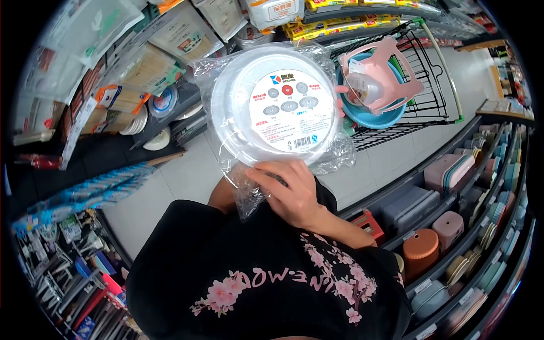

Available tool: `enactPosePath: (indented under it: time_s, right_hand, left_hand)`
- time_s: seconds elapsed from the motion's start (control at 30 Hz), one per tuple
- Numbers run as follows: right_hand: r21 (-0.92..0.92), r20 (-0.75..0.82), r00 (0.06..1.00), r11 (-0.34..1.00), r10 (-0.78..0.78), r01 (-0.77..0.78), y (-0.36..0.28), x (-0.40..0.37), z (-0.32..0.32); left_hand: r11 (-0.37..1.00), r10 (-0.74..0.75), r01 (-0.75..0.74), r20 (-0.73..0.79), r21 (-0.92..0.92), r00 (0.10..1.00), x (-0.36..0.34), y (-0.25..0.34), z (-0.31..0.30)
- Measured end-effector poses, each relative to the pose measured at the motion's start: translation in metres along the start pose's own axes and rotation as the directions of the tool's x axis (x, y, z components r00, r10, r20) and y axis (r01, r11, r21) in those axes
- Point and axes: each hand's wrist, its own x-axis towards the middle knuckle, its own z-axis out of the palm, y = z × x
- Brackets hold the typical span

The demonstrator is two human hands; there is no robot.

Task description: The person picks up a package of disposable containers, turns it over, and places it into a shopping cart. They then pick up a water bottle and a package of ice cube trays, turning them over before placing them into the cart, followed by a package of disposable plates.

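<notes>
A round white plastic dish pack (229, 122) in crinkled clear wrap is held up in front of my chest. Its round paper label (289, 116) faces me, with small pictures of dishes and a barcode. My right hand (292, 190) grips the near rim, its fingers bent over the edge and the wrap. My left hand (231, 184) reaches under the near left side and bears the pack from below; its fingers are mostly hidden. Loose wrap hangs down between the two hands.
Beyond the pack stands a wire shopping cart (430, 107) holding a blue basin (371, 120) and a pink plastic stool (399, 73). Shelves of storage boxes (411, 207) line the right. Packaged goods (184, 37) hang ahead at left; hooks and tools (73, 266) are at lower left.
</notes>
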Motion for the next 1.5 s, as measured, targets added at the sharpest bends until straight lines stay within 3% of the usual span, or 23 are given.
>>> enactPosePath:
  time_s: [0.1,0.2,0.27,0.3,0.33,0.37,0.4,0.43,0.5,0.6,0.73,0.8,0.87,0.97,1.03,1.1,1.2,1.27,1.3,1.37,1.43,1.5]
  right_hand:
    - [0.008,-0.027,0.998,0.998,0.059,-0.058,0.005,0.012,0.003]
    - [0.102,-0.159,0.974,0.984,0.164,-0.148,0.015,0.012,-0.004]
    - [0.148,-0.292,0.902,0.947,0.317,-0.285,0.016,0.013,-0.018]
    - [0.183,-0.342,0.857,0.922,0.385,-0.342,0.022,0.008,-0.026]
    - [0.251,-0.385,0.814,0.898,0.435,-0.361,0.029,0.007,-0.032]
    - [0.318,-0.424,0.765,0.871,0.484,-0.375,0.039,0.005,-0.036]
    - [0.554,-0.365,0.685,0.738,0.63,-0.384,0.05,-0.004,-0.042]
    - [0.685,-0.358,0.65,0.662,0.67,-0.305,0.063,-0.008,-0.047]
    - [0.722,-0.363,0.501,0.577,0.786,-0.381,0.086,-0.028,-0.055]
    - [0.674,-0.453,0.362,0.579,0.815,-0.459,0.117,-0.042,-0.062]
    - [0.654,-0.48,0.271,0.546,0.834,-0.523,0.17,-0.075,-0.073]
    - [0.594,-0.47,0.308,0.554,0.827,-0.582,0.201,-0.089,-0.07]
    - [0.483,-0.485,0.418,0.633,0.769,-0.605,0.236,-0.107,-0.062]
    - [0.382,-0.453,0.471,0.642,0.757,-0.665,0.272,-0.113,-0.032]
    - [0.146,-0.4,0.553,0.647,0.731,-0.749,0.292,-0.113,-0.015]
    - [0.048,-0.323,0.544,0.587,0.775,-0.808,0.312,-0.112,-0.005]
    - [0.07,-0.249,0.529,0.56,0.811,-0.826,0.356,-0.123,0.017]
    - [0.052,-0.23,0.541,0.566,0.809,-0.823,0.392,-0.14,0.028]
    - [0.025,-0.225,0.539,0.558,0.812,-0.83,0.411,-0.15,0.035]
    - [0.046,-0.24,0.569,0.595,0.786,-0.802,0.445,-0.167,0.046]
    - [0.093,-0.247,0.516,0.55,0.82,-0.83,0.462,-0.178,0.051]
    - [0.165,-0.242,0.532,0.575,0.811,-0.802,0.498,-0.207,0.075]
  left_hand:
    - [0.999,-0.052,0.053,0.035,-0.006,0.998,0.017,0.003,-0.005]
    - [0.996,-0.075,0.079,0.128,-0.03,0.989,0.041,0.001,-0.013]
    - [0.985,-0.046,0.115,0.439,-0.131,0.897,0.065,-0.001,-0.027]
    - [0.982,-0.035,0.128,0.525,-0.141,0.85,0.073,-0.001,-0.029]
    - [0.812,0.004,0.012,-0.026,0.584,1.0,0.055,0.011,0.019]
    - [0.794,-0.045,0.173,-0.227,0.582,0.973,0.062,0.015,0.012]
    - [0.769,-0.029,0.181,-0.25,0.613,0.968,0.056,0.022,0.02]
    - [0.743,-0.014,0.194,-0.275,0.64,0.961,0.045,0.028,0.034]
    - [0.784,-0.005,0.157,-0.246,0.6,0.969,0.043,0.02,0.039]
    - [0.719,-0.054,0.175,-0.198,0.672,0.979,0.057,-0.02,0.007]
    - [0.661,-0.171,0.324,-0.285,0.677,0.943,0.078,-0.068,-0.012]
    - [0.575,-0.225,0.424,-0.364,0.699,0.904,0.085,-0.086,-0.022]
    - [0.579,-0.264,0.487,-0.415,0.653,0.87,0.096,-0.109,-0.042]
    - [0.563,-0.269,0.563,-0.51,0.605,0.817,0.12,-0.148,-0.09]
    - [0.641,-0.261,0.625,-0.64,0.446,0.723,0.134,-0.161,-0.098]
    - [0.694,-0.228,0.614,-0.695,0.376,0.682,0.136,-0.169,-0.104]
    - [0.761,-0.054,0.502,-0.731,0.411,0.68,0.132,-0.168,-0.091]
    - [0.624,-0.05,0.495,-0.601,0.605,0.798,0.139,-0.179,-0.139]
    - [0.429,0.035,0.521,-0.589,0.738,0.807,0.14,-0.185,-0.16]
    - [0.518,0.094,0.428,-0.547,0.741,0.832,0.109,-0.163,-0.087]
    - [0.585,0.17,0.376,-0.562,0.718,0.809,0.085,-0.156,-0.062]
    - [0.6,0.205,0.334,-0.543,0.727,0.814,0.063,-0.149,-0.05]
